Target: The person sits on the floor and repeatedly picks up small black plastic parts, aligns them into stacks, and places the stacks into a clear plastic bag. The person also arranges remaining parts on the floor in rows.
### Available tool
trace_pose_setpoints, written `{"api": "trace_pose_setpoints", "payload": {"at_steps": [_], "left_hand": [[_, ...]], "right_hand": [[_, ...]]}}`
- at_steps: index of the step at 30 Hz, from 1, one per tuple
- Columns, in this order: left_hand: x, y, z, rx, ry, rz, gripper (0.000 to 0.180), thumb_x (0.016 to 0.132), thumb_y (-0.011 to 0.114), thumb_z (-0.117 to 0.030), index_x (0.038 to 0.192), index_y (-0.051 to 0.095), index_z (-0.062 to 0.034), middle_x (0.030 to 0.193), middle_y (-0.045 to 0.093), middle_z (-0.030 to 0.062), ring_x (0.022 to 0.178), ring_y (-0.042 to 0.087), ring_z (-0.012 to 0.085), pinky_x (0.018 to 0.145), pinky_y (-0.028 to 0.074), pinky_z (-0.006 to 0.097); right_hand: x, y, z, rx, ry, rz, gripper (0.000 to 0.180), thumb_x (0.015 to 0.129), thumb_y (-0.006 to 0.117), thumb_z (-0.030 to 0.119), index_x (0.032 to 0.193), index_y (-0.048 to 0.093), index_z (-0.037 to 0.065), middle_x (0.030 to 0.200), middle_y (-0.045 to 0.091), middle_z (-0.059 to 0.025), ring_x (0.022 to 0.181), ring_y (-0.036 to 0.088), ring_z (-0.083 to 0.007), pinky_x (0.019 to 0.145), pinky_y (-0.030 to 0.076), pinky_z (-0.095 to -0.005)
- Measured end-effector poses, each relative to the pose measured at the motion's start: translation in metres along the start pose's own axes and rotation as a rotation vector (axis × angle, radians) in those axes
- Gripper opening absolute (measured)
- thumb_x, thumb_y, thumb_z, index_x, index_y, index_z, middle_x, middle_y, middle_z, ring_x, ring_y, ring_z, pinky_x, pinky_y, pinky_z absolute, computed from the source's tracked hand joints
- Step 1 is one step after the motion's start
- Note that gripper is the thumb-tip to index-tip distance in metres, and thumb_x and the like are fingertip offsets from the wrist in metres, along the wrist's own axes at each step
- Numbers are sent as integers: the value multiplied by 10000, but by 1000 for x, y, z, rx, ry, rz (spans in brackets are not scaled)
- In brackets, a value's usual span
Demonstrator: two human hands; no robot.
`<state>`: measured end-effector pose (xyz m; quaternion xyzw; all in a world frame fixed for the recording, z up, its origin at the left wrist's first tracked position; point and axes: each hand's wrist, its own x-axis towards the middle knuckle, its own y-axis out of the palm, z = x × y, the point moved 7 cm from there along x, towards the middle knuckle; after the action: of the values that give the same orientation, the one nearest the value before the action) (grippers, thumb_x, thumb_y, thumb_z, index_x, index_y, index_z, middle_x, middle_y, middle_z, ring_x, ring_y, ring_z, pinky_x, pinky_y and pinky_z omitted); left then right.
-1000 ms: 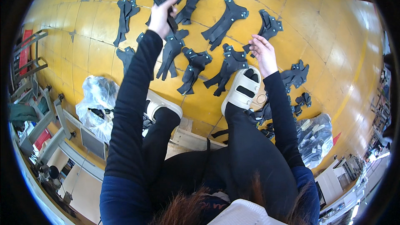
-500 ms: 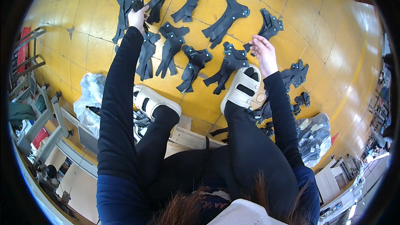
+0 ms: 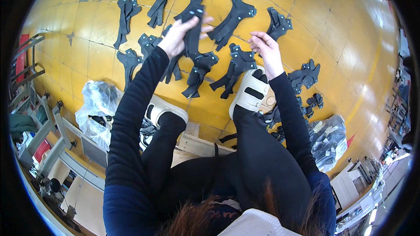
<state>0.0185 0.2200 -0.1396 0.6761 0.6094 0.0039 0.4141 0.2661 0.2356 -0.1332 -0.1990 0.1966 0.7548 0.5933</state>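
My left hand [image 3: 176, 37] is closed on a bundle of dark grey socks [image 3: 191, 43]. The thumb lies toward the cuffs and the other fingers show, blurred, at the far side. The socks hang above the pile in the near row and partly cover it. My right hand [image 3: 267, 54] is held over the floor with loosely bent fingers apart and nothing seen in them. Nearest to it is a fanned pile of dark socks [image 3: 240, 63] with small tags, and another sock pile [image 3: 278, 25] lies just beyond its fingertips.
Several more sock piles, such as one far-left pile [image 3: 125, 19], lie in rows on the yellow floor [image 3: 332, 30]. A clear plastic bag [image 3: 98, 105] is at left, a filled bag [image 3: 328, 142] at right. My pale sandals [image 3: 251, 89] border the near row. Metal frames [image 3: 57, 122] stand at left.
My left hand has moved right from the far-left piles, carrying the bundle of socks. A pile near where it was is now uncovered. My right hand has shifted slightly left.
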Motion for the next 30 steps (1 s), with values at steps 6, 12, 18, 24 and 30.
{"api": "trace_pose_setpoints", "payload": {"at_steps": [6, 12, 18, 24, 30], "left_hand": [[-6, 56, 42, -45, -176, 95, 323, 883, 603, -144, 1174, 547, -16, 1114, 623, 106, 996, 621, 187, 792, 541, 287], [-8, 62, 62, 1, -141, 34, 285, 824, 681, -130, 1072, 612, -8, 988, 660, 85, 887, 654, 171, 742, 523, 239], [-9, 60, 71, -87, -173, -23, 291, 858, 638, -159, 1097, 577, -4, 998, 648, 104, 882, 659, 187, 707, 531, 235], [-14, 67, 75, -74, -185, 7, 291, 880, 606, -164, 1121, 564, -6, 1035, 641, 128, 886, 659, 185, 707, 528, 233], [-54, 54, 105, 9, -281, -92, 262, 881, 609, -182, 1099, 569, -42, 1023, 650, 96, 793, 637, 128, 690, 497, 228]], "right_hand": [[-4, 31, 20, -102, -182, 90, 223, 852, 631, 112, 1034, 616, -17, 865, 629, -13, 759, 550, -59, 707, 442, -200], [-10, 29, 18, -121, -187, 33, 195, 821, 662, 69, 983, 644, -36, 816, 650, -28, 738, 584, -63, 682, 469, -203], [-11, 15, 11, -147, -163, -13, 231, 803, 676, 46, 1024, 655, -18, 902, 663, -38, 790, 585, -70, 722, 467, -201], [-12, 6, 4, -153, -162, -34, 218, 818, 655, 39, 1030, 648, -14, 920, 657, -37, 802, 584, -71, 729, 465, -203], [-14, -13, -10, -103, -124, -71, 176, 832, 635, 40, 1003, 637, 0, 893, 645, -13, 778, 569, -68, 713, 453, -209]]}}
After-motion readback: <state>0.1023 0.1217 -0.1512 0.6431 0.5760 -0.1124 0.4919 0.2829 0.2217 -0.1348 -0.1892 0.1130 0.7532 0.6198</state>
